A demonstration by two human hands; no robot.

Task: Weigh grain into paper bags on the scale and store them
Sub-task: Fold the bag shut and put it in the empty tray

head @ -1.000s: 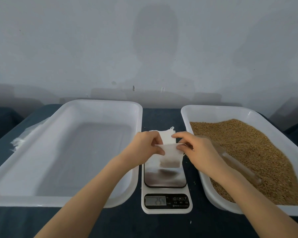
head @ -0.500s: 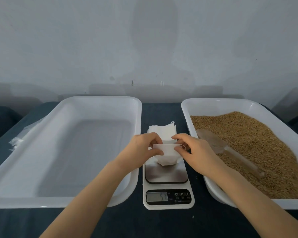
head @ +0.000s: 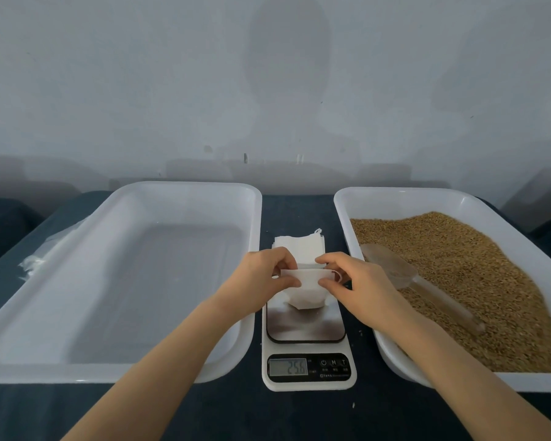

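On the scale, our bag stood mouth-up, dead centre between our hands: left hand and right hand each pinched a side of its rim. The scoop lay in the grain, nearer the right one.

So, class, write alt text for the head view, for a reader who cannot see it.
The left hand and right hand pinch the open top of a white paper bag on the scale, which stands between a white tray at left and a second tray of grain with a clear scoop at right. Spare bags lie behind the scale.
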